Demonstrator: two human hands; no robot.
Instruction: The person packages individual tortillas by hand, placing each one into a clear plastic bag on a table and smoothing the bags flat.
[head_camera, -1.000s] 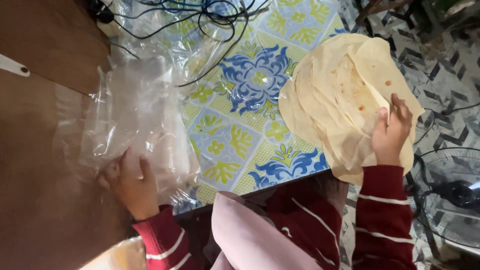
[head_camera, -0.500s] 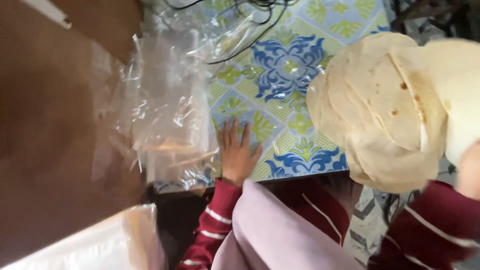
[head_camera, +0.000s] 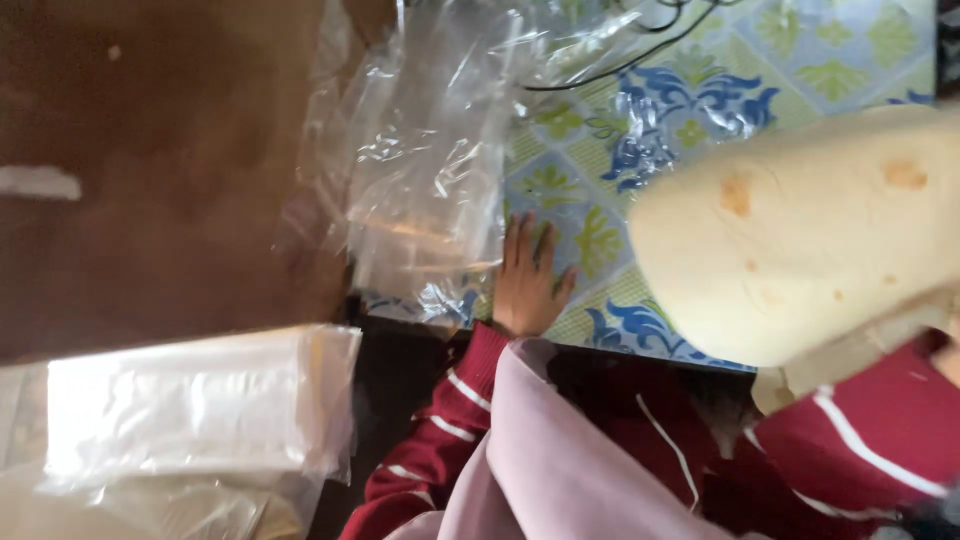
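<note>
My left hand (head_camera: 527, 280) lies flat and open, fingers spread, pressed on the patterned blue, green and white surface (head_camera: 700, 90) at the middle of the frame, holding nothing; its fingertips sit just beside the lower edge of the clear plastic bags (head_camera: 430, 190) that spread crumpled across the upper middle. A pale round flatbread (head_camera: 810, 240), dotted with a few brown toasted spots, fills the right side, lifted above the patterned surface and tilted toward the camera. My right hand is almost wholly out of view at the right edge under the bread, so I cannot tell how it is closed, only that the bread seems carried from that side. To handle this well, I judge I should keep the bread supported from beneath so it does not fold or tear, and keep my left palm steady beside the bags so the thin plastic does not slide. At the lower left lies a flat rectangular stack of white plastic bags (head_camera: 190, 405) in a clear wrapper, blurred, with no label I can make out. The upper left is a dark brown surface (head_camera: 150, 150) with one small white strip at its left edge. Black cables (head_camera: 640, 50) run across the top. My red striped sleeves (head_camera: 440, 440) and a pink cloth (head_camera: 540, 470) fill the bottom.
</note>
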